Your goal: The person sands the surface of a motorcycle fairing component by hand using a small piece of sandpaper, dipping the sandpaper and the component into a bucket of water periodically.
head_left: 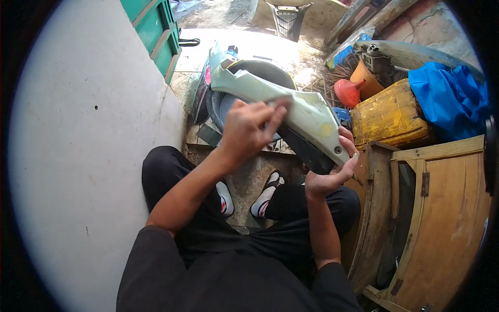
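Observation:
A long pale green plastic panel [312,117], with a dark underside, a bolt hole and a yellowish patch, slants across the space in front of me, above a round tub [223,106]. My right hand [335,174] grips its lower right end, with fingers round the edge and thumb raised. My left hand [252,125] is at the panel's middle, motion-blurred, its fingers curled around something small and greyish that I cannot make out, against the panel's surface.
A white wall [93,156] stands at my left, a green door [150,31] beyond it. At right are a wooden cabinet [442,218], a yellow jerrycan [390,117], a blue sheet [447,99], an orange pot [366,80] and a red funnel [347,92]. My legs bend below the panel.

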Tool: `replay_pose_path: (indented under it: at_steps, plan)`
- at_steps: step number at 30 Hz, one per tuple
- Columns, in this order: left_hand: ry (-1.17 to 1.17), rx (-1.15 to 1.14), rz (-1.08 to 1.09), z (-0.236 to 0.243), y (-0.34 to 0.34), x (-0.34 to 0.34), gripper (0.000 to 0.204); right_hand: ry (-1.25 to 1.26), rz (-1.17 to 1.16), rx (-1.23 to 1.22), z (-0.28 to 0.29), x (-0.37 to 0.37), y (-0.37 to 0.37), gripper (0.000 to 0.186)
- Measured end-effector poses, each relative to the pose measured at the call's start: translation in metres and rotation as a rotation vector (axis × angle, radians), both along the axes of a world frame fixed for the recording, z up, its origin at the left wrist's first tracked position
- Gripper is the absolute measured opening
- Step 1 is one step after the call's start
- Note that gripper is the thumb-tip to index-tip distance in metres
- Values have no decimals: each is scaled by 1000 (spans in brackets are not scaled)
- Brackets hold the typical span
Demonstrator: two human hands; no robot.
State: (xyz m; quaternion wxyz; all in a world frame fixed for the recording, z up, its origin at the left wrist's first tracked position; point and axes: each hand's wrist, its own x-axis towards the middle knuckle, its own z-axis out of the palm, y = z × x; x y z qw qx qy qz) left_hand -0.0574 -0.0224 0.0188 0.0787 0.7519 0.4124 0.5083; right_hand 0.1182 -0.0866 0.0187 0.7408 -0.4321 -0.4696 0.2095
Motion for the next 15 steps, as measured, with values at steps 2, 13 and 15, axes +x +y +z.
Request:
replay_pose_path:
  at_steps: [2,13,15]
  plan:
    - [-86,-162,44,-3,8,-3,21,-87,13,33,0,-3,-4,47]
    - [86,-223,277,27,9,21,23,-108,22,54,-9,-6,2,44]
    - [-108,-274,74,37,-1,30,28,-93,21,52,-8,-6,3,44]
